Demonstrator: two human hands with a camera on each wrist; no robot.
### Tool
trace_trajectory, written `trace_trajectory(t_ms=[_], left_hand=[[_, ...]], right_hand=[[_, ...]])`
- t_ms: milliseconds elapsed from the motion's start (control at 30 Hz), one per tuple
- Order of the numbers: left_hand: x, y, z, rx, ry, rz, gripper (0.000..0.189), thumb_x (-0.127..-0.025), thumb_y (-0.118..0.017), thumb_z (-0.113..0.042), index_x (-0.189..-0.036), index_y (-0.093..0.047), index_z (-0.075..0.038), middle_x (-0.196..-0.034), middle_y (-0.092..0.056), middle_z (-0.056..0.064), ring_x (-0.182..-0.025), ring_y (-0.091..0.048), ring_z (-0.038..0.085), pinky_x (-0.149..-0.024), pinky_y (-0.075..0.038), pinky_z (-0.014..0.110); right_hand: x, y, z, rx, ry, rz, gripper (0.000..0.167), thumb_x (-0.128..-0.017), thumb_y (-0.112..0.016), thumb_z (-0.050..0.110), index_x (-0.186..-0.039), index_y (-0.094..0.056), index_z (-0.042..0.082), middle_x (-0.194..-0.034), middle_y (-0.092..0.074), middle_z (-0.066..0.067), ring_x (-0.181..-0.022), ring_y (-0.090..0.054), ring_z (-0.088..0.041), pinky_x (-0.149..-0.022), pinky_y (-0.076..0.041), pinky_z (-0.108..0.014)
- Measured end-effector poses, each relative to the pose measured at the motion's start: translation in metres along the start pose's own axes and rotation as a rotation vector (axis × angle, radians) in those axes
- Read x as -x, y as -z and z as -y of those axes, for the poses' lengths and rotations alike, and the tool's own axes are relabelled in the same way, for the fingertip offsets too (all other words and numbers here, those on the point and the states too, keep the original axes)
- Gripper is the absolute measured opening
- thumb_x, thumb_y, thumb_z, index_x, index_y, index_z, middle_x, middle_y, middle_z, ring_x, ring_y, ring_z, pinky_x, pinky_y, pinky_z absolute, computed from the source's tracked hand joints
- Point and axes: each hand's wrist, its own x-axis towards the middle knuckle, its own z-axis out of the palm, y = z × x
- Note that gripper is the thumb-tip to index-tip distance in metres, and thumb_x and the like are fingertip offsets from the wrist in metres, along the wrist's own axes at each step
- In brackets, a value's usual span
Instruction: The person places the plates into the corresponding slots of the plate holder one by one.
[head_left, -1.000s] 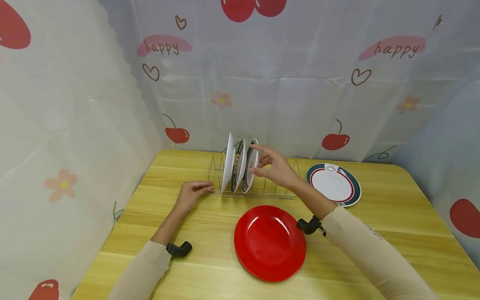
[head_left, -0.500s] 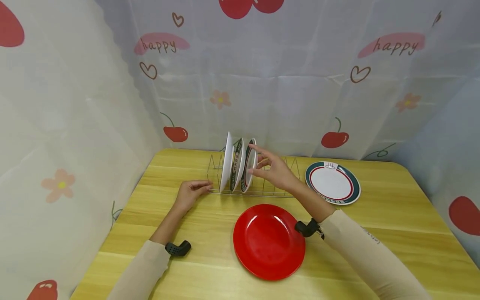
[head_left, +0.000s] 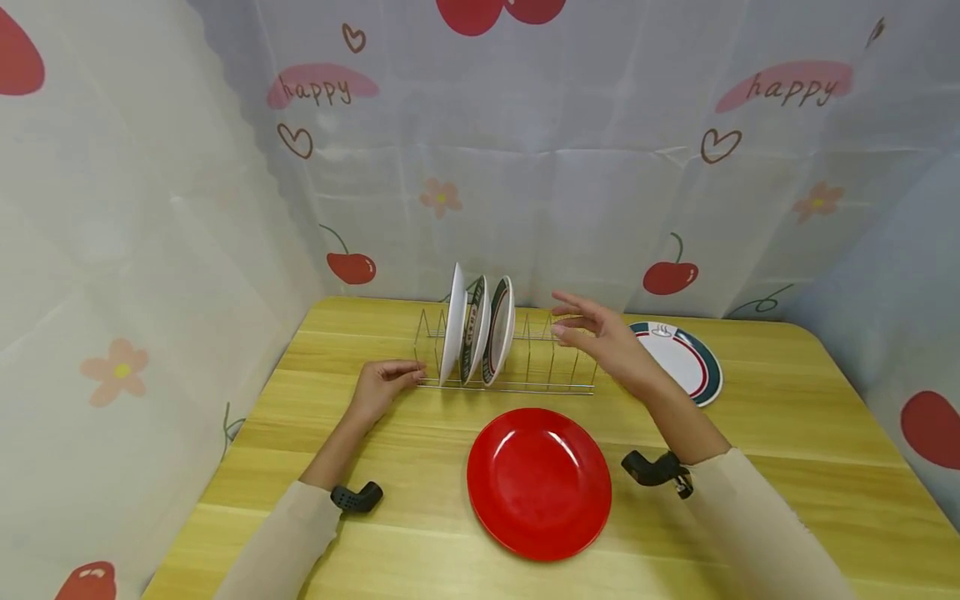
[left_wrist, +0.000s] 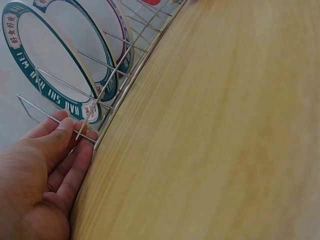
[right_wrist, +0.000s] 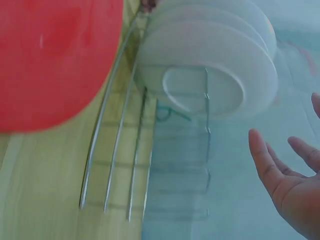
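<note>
A wire dish rack [head_left: 558, 389] stands at the back of the table with three plates upright in its left part. The leftmost plate [head_left: 453, 325] shows a white side; the middle plate [head_left: 476, 332] and the right plate [head_left: 500, 332] have green patterned rims. My left hand [head_left: 384, 392] pinches the rack's left end wire between thumb and fingers, as the left wrist view also shows. My right hand [head_left: 611, 342] hovers over the rack's right end, fingers spread and holding nothing, apart from the plates.
A red plate [head_left: 539, 483] lies flat on the wooden table [head_left: 405, 533] in front of the rack. Another green-rimmed plate [head_left: 678, 358] lies flat to the right, partly behind my right hand. A printed curtain [head_left: 585, 208] hangs behind the table.
My right hand has let go of the right plate in the rack and moved right, away from it. That plate stays upright. The left hand keeps its place on the rack.
</note>
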Motion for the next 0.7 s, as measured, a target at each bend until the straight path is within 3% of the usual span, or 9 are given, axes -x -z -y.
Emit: trace_trajectory(t_ms=[100, 367, 533, 700], left_hand=[[0.0, 0.0, 0.0, 0.005, 0.01, -0.003, 0.022, -0.093, -0.072, -0.001, -0.112, -0.073, 0.011, -0.112, -0.07, 0.031, -0.089, -0.075, 0.015, -0.08, -0.064, 0.032], [0.0, 0.002, 0.001, -0.007, 0.0, 0.003, 0.022, -0.093, -0.072, -0.001, -0.112, -0.073, 0.011, -0.111, -0.071, 0.029, -0.09, -0.075, 0.016, -0.08, -0.064, 0.032], [0.0, 0.001, 0.0, -0.008, -0.004, 0.006, 0.022, -0.094, -0.07, -0.001, -0.113, -0.073, 0.011, -0.112, -0.07, 0.029, -0.092, -0.075, 0.016, -0.081, -0.063, 0.032], [0.0, 0.0, 0.0, -0.016, -0.003, -0.004, 0.021, -0.093, -0.072, -0.001, -0.112, -0.074, 0.01, -0.11, -0.072, 0.026, -0.092, -0.075, 0.016, -0.08, -0.064, 0.032]], right_hand=[[0.011, 0.021, -0.008, -0.039, -0.012, -0.081, 0.063, -0.102, -0.065, 0.025, -0.159, -0.038, 0.02, -0.142, -0.053, -0.017, -0.121, -0.06, -0.019, -0.092, -0.059, -0.026], [0.043, 0.074, -0.039, -0.153, -0.029, -0.282, 0.065, -0.102, -0.064, 0.017, -0.16, -0.034, 0.015, -0.128, -0.059, -0.001, -0.108, -0.065, -0.005, -0.086, -0.06, -0.022], [0.064, 0.1, -0.055, -0.13, -0.104, -0.429, 0.065, -0.101, -0.066, 0.021, -0.158, -0.037, 0.015, -0.123, -0.058, 0.006, -0.105, -0.064, 0.0, -0.082, -0.058, -0.016], [0.084, 0.12, -0.072, -0.008, -0.18, -0.507, 0.06, -0.102, -0.064, 0.025, -0.157, -0.041, 0.016, -0.12, -0.056, 0.013, -0.099, -0.062, 0.006, -0.079, -0.055, -0.009]])
